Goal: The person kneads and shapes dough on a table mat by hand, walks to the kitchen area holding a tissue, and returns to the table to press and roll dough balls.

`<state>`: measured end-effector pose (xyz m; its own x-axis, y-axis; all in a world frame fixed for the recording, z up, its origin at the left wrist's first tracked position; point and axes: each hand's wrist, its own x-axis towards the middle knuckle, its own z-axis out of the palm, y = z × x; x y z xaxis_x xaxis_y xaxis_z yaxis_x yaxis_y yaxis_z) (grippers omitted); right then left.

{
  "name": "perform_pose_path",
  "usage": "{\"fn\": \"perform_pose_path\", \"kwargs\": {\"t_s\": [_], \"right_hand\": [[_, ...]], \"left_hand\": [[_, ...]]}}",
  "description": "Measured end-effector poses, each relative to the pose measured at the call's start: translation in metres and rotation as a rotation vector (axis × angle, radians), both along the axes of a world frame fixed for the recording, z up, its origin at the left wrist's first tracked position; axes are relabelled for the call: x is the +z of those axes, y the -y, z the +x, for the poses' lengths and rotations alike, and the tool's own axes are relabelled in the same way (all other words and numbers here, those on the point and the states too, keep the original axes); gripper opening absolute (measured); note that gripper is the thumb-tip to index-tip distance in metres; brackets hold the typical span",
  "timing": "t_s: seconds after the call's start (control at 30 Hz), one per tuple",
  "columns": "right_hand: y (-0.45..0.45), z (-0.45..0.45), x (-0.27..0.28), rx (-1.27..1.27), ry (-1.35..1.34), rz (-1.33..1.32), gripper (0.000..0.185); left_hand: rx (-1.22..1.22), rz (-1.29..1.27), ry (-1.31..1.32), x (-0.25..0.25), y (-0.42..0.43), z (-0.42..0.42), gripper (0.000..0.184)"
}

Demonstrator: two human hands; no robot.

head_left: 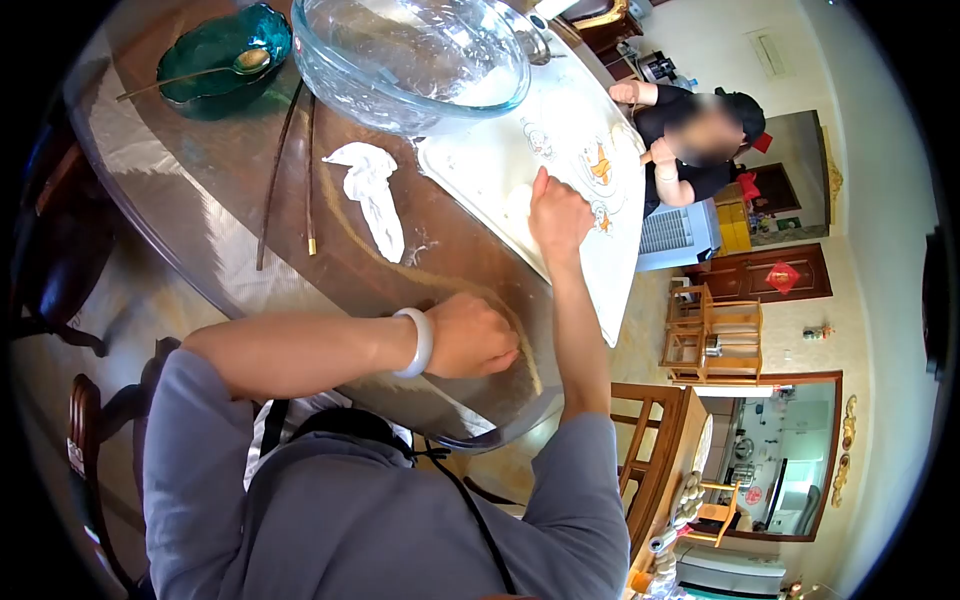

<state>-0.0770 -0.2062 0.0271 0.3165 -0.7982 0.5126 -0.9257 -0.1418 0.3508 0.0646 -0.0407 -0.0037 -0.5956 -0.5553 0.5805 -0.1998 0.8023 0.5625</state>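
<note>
My left hand (472,337), with a pale bangle on its wrist, is closed in a loose fist above the brown table (220,240) near its edge; no object shows in it. My right hand (560,215) is over the white mat (575,110) with duck prints, its fingers curled in and the thumb sticking out, nothing visible in it. Beside its fingers lies a whitish, dough-like patch (518,203). A crumpled white cloth or tissue (372,195) lies between the mat and two dark chopsticks (310,180).
A large glass bowl (410,110) with white residue overlaps the mat. Beyond the chopsticks sits a teal bowl (205,95) with a spoon (250,62). Another person (690,140) in black is across the table, hands raised. Wooden chairs (690,335) and a side table (665,450) stand at the right.
</note>
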Motion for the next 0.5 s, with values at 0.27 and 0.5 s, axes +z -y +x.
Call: {"fn": "perform_pose_path", "kwargs": {"t_s": [0.27, 0.5], "right_hand": [[0.061, -0.021, -0.002, -0.151, 0.115, 0.224, 0.047], [0.076, -0.058, -0.020, 0.138, 0.858, 0.572, 0.050]], "left_hand": [[-0.013, 0.025, 0.067, 0.007, -0.003, 0.001, 0.025], [0.033, -0.010, 0.042, 0.008, 0.010, 0.011, 0.024]]}}
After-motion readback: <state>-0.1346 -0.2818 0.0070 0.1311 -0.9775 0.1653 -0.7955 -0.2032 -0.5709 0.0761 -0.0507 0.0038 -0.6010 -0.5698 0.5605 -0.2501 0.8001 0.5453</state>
